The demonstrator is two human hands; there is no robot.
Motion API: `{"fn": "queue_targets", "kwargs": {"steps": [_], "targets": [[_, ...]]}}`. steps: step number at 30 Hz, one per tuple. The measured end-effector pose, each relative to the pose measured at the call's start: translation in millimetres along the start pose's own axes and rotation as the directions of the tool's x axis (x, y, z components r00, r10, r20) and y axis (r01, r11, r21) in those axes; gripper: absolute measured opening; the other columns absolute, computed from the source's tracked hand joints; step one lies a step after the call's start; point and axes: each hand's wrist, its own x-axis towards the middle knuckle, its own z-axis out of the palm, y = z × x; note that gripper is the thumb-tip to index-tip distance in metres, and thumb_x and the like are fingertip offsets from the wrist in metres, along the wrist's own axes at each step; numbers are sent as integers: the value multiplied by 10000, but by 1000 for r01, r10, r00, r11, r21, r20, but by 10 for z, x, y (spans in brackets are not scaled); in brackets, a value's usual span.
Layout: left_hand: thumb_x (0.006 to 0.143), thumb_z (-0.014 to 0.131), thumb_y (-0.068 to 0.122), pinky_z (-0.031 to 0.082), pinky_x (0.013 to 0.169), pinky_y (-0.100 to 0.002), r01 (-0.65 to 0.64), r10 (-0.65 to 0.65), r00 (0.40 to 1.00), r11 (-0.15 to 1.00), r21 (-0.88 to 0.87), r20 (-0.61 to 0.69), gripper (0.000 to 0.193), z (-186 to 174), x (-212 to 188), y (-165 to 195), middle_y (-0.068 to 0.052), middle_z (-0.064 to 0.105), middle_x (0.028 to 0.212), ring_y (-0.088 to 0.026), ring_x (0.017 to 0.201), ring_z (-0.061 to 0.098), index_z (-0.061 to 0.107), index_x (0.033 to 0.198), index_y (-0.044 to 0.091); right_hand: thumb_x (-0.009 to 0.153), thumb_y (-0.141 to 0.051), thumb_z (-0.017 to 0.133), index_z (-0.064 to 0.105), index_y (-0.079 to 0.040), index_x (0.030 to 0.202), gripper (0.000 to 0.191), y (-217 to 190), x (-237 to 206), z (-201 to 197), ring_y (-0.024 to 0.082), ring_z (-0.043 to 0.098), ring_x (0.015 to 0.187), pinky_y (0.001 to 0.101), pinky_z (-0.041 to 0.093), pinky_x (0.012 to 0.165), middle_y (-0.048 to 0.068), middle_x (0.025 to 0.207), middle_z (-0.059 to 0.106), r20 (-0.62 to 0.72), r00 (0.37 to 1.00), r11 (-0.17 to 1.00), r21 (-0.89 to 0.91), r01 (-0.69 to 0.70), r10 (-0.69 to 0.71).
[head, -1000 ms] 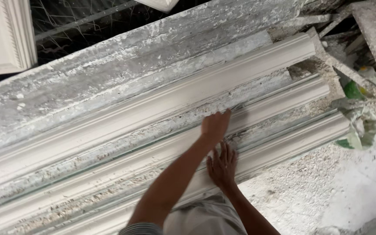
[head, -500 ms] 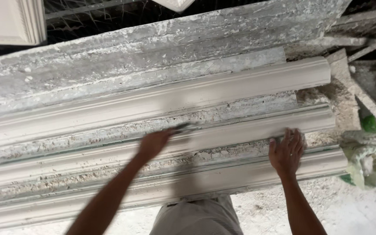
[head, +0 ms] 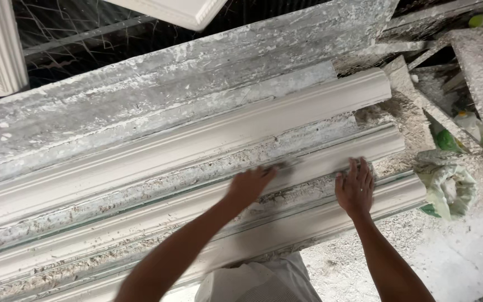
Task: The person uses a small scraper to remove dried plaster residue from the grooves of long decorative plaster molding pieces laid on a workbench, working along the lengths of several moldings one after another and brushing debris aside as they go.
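Plaster moulding (head: 208, 210) is being pressed by the flat, unclenched left hand (head: 248, 186) and right hand (head: 355, 189); excess pressure could be cracking its brittle edge.

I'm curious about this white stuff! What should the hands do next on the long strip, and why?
Probably slide the left hand a bit further along the middle moulding strip, smoothing it. That hand looks blurred and presses something thin I cannot make out, while the right hand lies flat nearby, steadying. Crumbly plaster bits lie along the strip's edge.
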Motion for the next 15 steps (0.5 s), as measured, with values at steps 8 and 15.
{"fn": "queue_targets", "kwargs": {"steps": [8,15], "targets": [[974,566,155,518,309,-280,-72,99,993,928,365,-56,600,-343,-1558,-950,-199,694,1057,-187,550,689,335,1524,224,1022,-406,459,369,-92,1566,634,-76,-22,-52,470,355,1468,619,253,1222,269,1628,308,-53,998,1000,-14,24,-24],[1010,577,104,492,384,-356,-154,147,988,966,208,47,517,-349,-13,-147,-98,682,859,-228,574,657,390,1492,118,975,-346,566,395,-101,1557,654,-125,-16,-89,483,364,1439,602,296,1175,260,1618,332,-44,999,999,-33,0,-1]]}}
